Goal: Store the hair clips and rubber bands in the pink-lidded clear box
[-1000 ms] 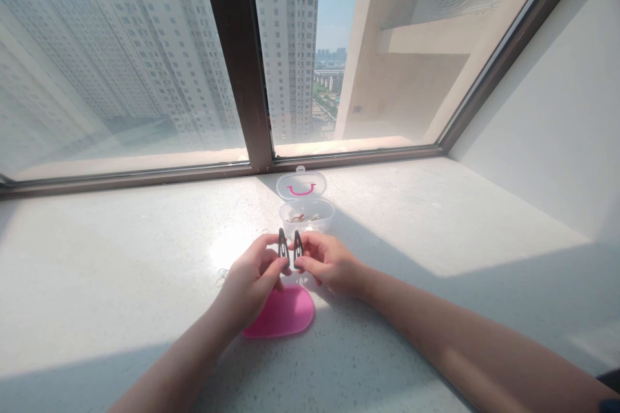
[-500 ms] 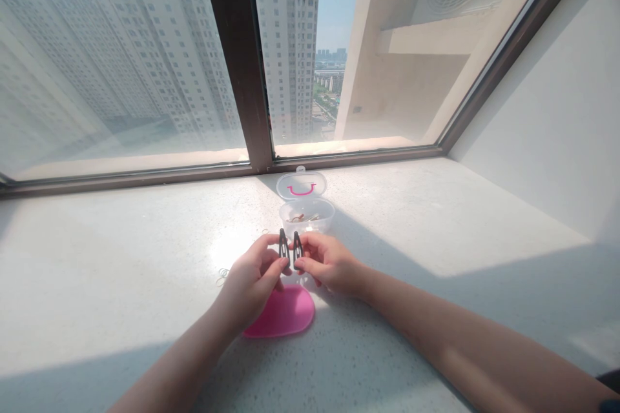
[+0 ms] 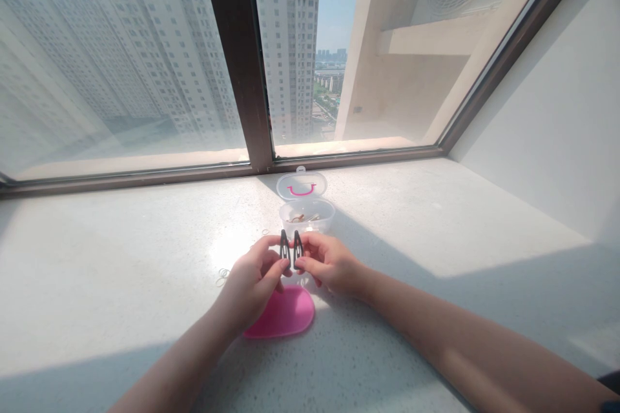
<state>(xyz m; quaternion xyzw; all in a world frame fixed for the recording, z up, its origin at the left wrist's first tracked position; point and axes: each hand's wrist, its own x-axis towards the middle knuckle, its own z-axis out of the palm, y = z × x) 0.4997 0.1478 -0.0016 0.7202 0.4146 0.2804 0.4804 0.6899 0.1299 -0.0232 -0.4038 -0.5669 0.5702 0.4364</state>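
Two black snap hair clips are held upright side by side, a narrow gap between them. My left hand pinches the left hair clip between thumb and fingers. The right hair clip is in the pinch of my right hand. Beneath my left hand lies a pink oval lid or mat, partly covered by that hand. Just beyond the clips stands a clear plastic box with small brown and whitish items inside. Its hinged lid, marked with a pink curve, is tipped back.
Several thin rings lie on the speckled white sill left of my hands, with another ring nearer the box. A dark window frame bounds the back, and a white wall rises at the right.
The left hair clip has shifted very slightly toward the right one. Both hands keep the same hold, and the other things stay in place.
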